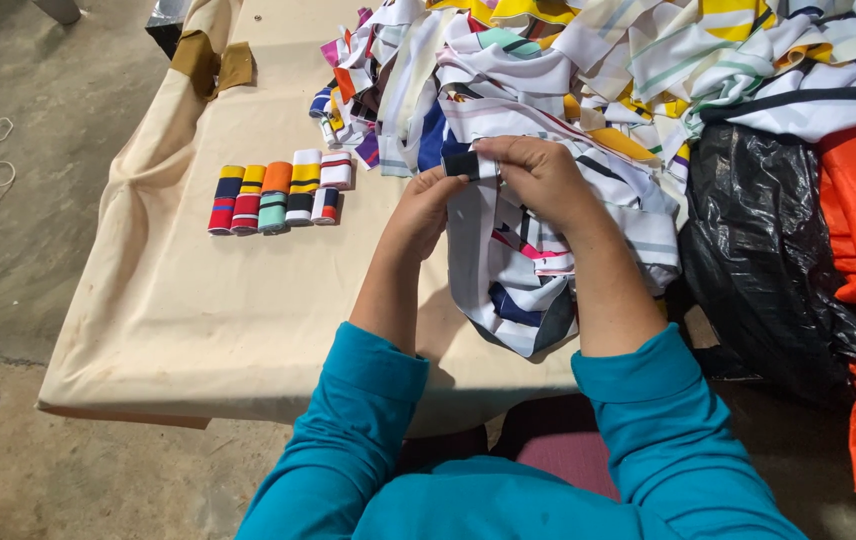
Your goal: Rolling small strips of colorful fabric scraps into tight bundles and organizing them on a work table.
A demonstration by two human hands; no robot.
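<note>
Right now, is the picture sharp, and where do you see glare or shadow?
Head view: mostly sharp and evenly lit; the rolled strip between the fingers is slightly soft. The black plastic bag shows pale glare on its folds. The table casts a soft shadow beneath its near edge. The frame corners bend a little.

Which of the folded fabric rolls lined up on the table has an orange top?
The middle roll of the row: orange above, mint green below. Its neighbours show yellow, white, red, and dark stripes.
</note>
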